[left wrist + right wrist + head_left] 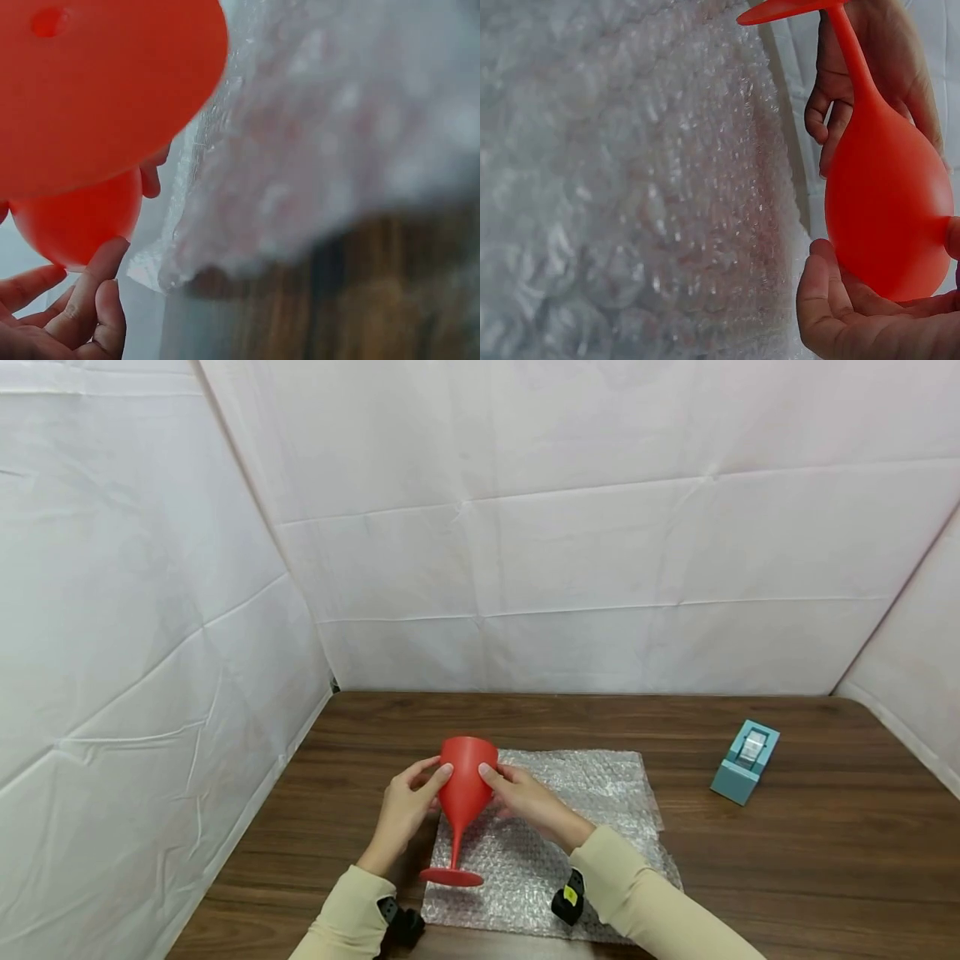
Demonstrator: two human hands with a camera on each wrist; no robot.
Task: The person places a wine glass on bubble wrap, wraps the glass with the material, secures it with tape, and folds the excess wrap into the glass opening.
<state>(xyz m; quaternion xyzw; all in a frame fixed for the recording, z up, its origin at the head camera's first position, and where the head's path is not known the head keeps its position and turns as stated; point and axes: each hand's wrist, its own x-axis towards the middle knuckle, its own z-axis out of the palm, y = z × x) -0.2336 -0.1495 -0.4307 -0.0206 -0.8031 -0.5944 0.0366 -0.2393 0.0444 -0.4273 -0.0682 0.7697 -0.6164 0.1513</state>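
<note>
A red wine goblet (pixel 467 785) is held between both hands above a sheet of bubble wrap (pixel 592 785). Its bowl points up and away, and its stem slants down toward the round foot (pixel 452 877). The left hand (pixel 402 814) grips the bowl from the left, thumb on the near side. From the right, the right hand (pixel 531 802) pinches the bowl near its rim, thumb also in front. In the left wrist view the goblet's foot (pixel 112 90) covers much of the bowl. The right wrist view shows curled fingers (pixel 817 292) under the bowl (pixel 889 210).
On the right of the brown wooden table (pixel 847 827) stands a teal tape dispenser (pixel 746 762) with a clear roll. White cloth walls (pixel 570 552) close off the back and sides. A dark wrist camera (pixel 568 897) sits under the right sleeve, close over the bubble wrap.
</note>
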